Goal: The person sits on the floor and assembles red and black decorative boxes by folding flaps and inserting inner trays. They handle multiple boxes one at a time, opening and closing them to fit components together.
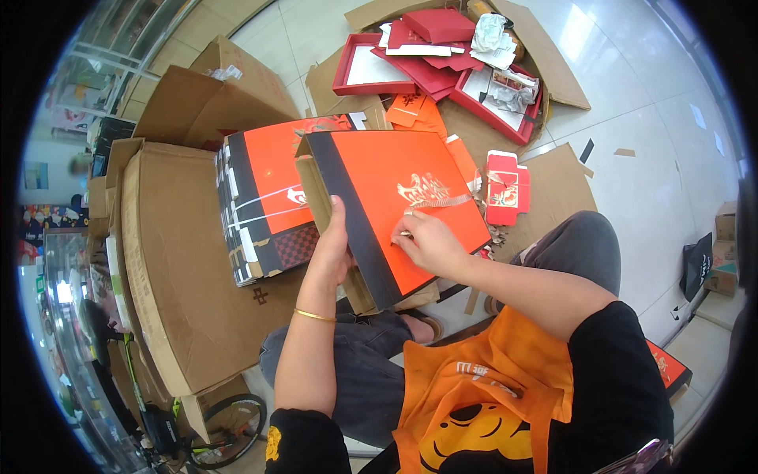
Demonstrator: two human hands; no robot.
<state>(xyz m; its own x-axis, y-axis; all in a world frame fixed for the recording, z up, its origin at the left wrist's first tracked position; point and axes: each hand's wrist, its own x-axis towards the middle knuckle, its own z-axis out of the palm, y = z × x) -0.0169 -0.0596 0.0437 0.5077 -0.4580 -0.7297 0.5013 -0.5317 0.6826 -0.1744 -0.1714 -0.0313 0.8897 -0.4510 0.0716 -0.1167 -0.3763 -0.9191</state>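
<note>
left hand [332, 253] fingers hidden behind the orange box [395, 205], bicycle wheel [225, 430] partly under cardboard

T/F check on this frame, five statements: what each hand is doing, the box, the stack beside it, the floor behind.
1. The left hand grips the orange box at its black edge. True.
2. The right hand rests in the person's lap. False: its fingertips are on the orange face of the box, by a pale ribbon.
3. The box face is blue. False: it is orange with a gold emblem.
4. A strapped stack of flat orange-and-black boxes lies on brown cardboard to the left of the held box. True.
5. Red trays lie on the floor beyond the box. True.
</note>
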